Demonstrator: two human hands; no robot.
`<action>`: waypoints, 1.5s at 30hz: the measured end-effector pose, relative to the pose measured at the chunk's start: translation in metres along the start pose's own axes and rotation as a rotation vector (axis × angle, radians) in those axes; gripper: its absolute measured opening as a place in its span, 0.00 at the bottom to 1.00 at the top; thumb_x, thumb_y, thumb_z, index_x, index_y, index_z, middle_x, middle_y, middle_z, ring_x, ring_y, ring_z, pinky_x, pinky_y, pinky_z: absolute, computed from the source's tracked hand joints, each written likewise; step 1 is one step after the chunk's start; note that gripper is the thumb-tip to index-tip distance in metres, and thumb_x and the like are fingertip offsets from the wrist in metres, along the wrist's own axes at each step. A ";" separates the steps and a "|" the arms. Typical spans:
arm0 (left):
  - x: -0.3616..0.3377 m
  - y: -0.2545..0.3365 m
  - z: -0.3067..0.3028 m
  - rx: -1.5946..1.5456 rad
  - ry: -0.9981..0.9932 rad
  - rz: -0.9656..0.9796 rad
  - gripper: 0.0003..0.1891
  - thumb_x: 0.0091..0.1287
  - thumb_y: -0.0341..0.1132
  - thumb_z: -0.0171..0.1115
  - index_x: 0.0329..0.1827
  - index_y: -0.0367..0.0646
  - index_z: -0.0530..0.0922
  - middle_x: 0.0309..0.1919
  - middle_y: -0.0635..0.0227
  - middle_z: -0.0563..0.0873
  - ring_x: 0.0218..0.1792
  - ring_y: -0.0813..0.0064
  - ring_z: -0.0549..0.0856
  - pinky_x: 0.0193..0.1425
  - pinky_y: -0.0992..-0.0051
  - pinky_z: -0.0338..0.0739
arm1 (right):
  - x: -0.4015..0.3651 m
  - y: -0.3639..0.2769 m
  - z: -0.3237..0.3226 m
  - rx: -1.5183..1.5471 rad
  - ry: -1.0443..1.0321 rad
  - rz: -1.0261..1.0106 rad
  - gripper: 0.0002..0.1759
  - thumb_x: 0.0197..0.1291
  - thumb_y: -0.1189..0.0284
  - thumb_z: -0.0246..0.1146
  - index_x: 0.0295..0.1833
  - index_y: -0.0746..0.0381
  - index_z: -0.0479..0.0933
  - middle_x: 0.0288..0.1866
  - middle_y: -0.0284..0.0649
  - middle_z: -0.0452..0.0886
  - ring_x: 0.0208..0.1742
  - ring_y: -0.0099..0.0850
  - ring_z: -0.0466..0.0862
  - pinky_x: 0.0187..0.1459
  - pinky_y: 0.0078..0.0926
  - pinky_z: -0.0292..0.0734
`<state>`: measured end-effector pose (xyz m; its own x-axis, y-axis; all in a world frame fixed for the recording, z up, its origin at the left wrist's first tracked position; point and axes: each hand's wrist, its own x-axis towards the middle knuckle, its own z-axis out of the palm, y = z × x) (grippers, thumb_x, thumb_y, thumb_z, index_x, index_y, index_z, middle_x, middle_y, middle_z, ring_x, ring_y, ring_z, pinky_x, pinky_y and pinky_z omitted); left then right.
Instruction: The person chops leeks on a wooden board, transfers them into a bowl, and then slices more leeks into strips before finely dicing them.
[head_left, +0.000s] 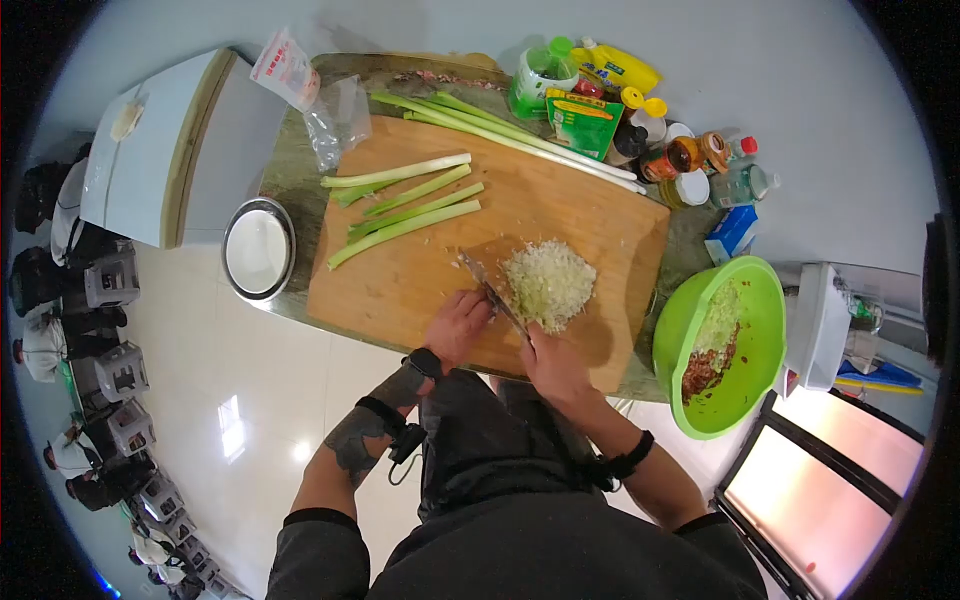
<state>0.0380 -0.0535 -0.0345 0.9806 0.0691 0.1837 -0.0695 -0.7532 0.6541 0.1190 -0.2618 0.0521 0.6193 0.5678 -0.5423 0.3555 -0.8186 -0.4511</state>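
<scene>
My right hand (556, 366) is closed around the handle of a knife (494, 290), whose blade slants up and left across the wooden cutting board (400, 290). Just left of the blade, my left hand (460, 324) has its fingers curled together on the board; whatever lies under them is hidden. A heap of finely chopped pale green-white vegetable (550, 284) sits right of the blade. Several cut stalks of leek or celery (410, 215) lie at the board's left. Long scallion-like stalks (530, 138) stretch along its far edge.
A green basin (672, 345) with chopped vegetable and dark minced filling stands at the right. A metal-rimmed white bowl (258, 250) sits at the left edge. Bottles and jars (690, 155) crowd the back right. A plastic bag (338, 120) lies back left. People sit far left.
</scene>
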 end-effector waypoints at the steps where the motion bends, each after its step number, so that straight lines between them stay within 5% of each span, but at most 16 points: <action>1: -0.002 0.000 0.001 -0.002 -0.011 -0.003 0.13 0.64 0.30 0.68 0.50 0.40 0.82 0.54 0.60 0.84 0.57 0.53 0.82 0.62 0.60 0.81 | -0.004 -0.002 -0.009 -0.007 -0.018 -0.017 0.22 0.81 0.55 0.54 0.67 0.59 0.75 0.38 0.61 0.88 0.39 0.63 0.89 0.41 0.66 0.83; 7: 0.000 -0.002 -0.009 0.008 -0.028 0.019 0.13 0.65 0.30 0.68 0.52 0.40 0.82 0.55 0.59 0.84 0.58 0.54 0.82 0.63 0.60 0.81 | 0.013 -0.001 0.016 0.036 0.017 0.000 0.22 0.81 0.58 0.53 0.70 0.59 0.73 0.38 0.61 0.88 0.40 0.64 0.89 0.43 0.67 0.82; 24: -0.008 0.000 -0.002 0.020 0.075 0.006 0.12 0.64 0.30 0.68 0.50 0.43 0.83 0.50 0.62 0.85 0.53 0.55 0.83 0.58 0.62 0.82 | 0.009 -0.015 0.006 0.105 0.032 -0.019 0.16 0.79 0.60 0.55 0.58 0.62 0.73 0.36 0.62 0.87 0.40 0.68 0.87 0.43 0.68 0.79; 45: -0.020 -0.007 -0.011 0.088 0.006 0.008 0.14 0.64 0.31 0.67 0.53 0.42 0.83 0.57 0.61 0.84 0.57 0.55 0.83 0.62 0.60 0.82 | -0.009 -0.022 0.007 0.067 -0.051 0.035 0.17 0.78 0.58 0.56 0.56 0.61 0.75 0.38 0.63 0.88 0.42 0.66 0.88 0.44 0.69 0.80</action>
<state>0.0165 -0.0423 -0.0343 0.9789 0.0665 0.1932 -0.0606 -0.8085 0.5854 0.1005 -0.2484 0.0618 0.5936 0.5439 -0.5931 0.2853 -0.8314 -0.4768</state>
